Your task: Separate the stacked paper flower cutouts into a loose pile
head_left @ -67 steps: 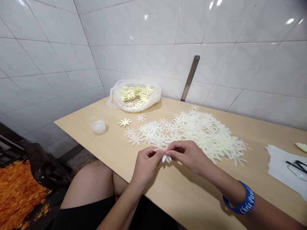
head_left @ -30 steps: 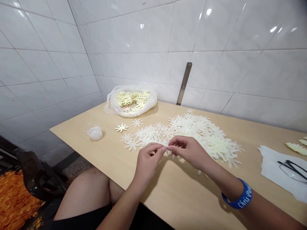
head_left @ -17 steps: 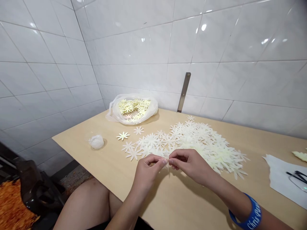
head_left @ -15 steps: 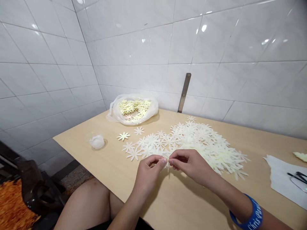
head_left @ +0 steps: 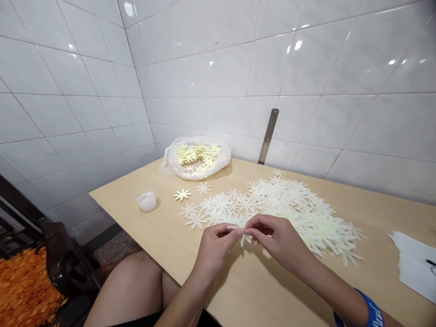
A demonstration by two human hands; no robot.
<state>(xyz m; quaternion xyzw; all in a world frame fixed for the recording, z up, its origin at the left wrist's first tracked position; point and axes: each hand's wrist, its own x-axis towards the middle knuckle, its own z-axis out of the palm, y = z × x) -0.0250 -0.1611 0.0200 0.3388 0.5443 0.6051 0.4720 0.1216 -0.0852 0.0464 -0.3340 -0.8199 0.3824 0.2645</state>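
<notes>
Between my two hands is a pale flower-shaped cutout [head_left: 242,240] with narrow petals, partly hidden by the fingers. My left hand [head_left: 220,245] pinches its left side between thumb and forefinger. From the right, my right hand [head_left: 277,238] grips it with closed fingertips, nearly touching the left ones. Just behind the hands spreads a large heap of white flower cutouts [head_left: 289,200], several layers deep. A few loose cutouts [head_left: 196,220] lie flat at the heap's left side.
A clear plastic bag [head_left: 223,159] holding yellowish flower cutouts stands by the wall. Left on the table [head_left: 163,231] sits a small lump of white material [head_left: 147,201]. At right lies white paper [head_left: 417,261] with a dark-handled object. Orange petals [head_left: 30,286] fill the lower left.
The camera view has turned slightly left, so everything sits further right. My hands stay together on the flower cutout, whose petals show a little more below the fingers.
</notes>
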